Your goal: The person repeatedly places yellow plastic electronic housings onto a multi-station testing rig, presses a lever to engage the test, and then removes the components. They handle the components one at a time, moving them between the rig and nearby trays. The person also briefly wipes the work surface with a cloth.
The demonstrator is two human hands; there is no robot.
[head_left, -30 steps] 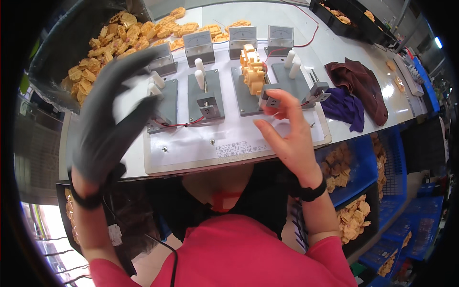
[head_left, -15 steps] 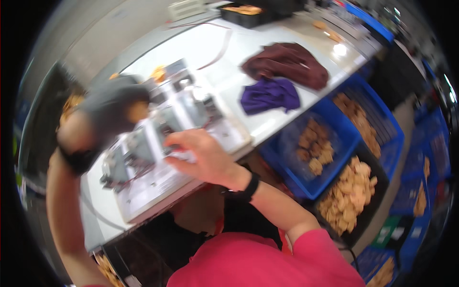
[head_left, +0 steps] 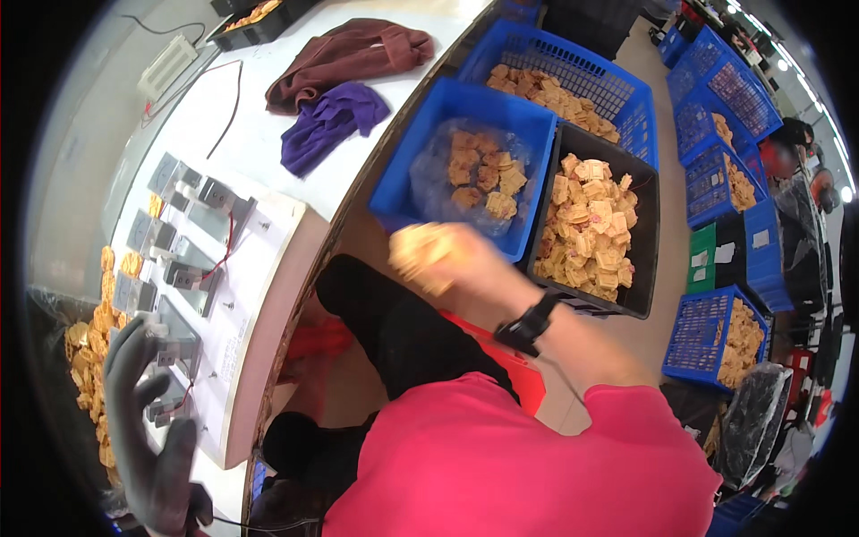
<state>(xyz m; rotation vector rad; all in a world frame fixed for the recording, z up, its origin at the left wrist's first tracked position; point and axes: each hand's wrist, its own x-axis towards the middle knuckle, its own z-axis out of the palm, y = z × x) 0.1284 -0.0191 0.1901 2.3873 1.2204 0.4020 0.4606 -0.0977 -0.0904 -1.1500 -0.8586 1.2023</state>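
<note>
1. From where I stand, clock directions run about the right hand, twelve topmost. The right hand [head_left: 483,268] carries a yellow part [head_left: 422,255] away from the surface [head_left: 259,148], overlapping the near edge of the blue bin [head_left: 395,192]; its height relative to the rim cannot be told.

2. Right grip: pressed around the yellow part. Blur hides whether this is one piece or several.

3. Left hand [head_left: 157,438], gloved, at eight o'clock: grip spread, fingers bent, nothing visible between fingers and thumb. It overlaps a fixture [head_left: 183,349] on the white board [head_left: 246,300]; contact cannot be told.

4. Surroundings: the blue bin, holding a clear bag [head_left: 432,183], at twelve; the black bin [head_left: 646,251], heaped with like parts [head_left: 591,224], toward half past two; cloths [head_left: 331,125] at eleven.

5. Step in hand, in my judgement: a transfer between board and bins.

6. The next move, I judge, calls for a firm right grip, a steady wrist and clearance above the bin rims.
</note>
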